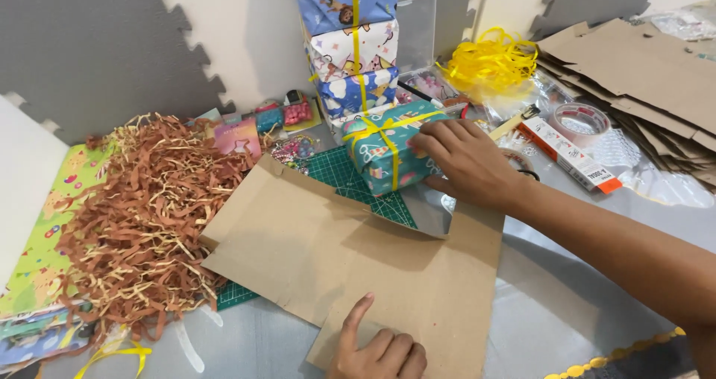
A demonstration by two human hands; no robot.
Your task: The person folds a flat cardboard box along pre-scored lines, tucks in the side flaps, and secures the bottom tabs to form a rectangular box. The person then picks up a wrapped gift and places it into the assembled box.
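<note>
— Right hand (466,163)? 
— It grips the teal gift box (391,152), tied with yellow ribbon (384,129), standing on the green cutting mat (335,172).
— And left hand (380,349)? 
— Loosely curled, it presses flat cardboard (350,256), beside the brown paper shreds (153,215).

I have only the head camera, looking down steeply and close at the cardboard sheet (350,267) before me.

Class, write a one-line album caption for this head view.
Right hand grips a ribboned teal gift box; left hand presses flat cardboard.
</note>
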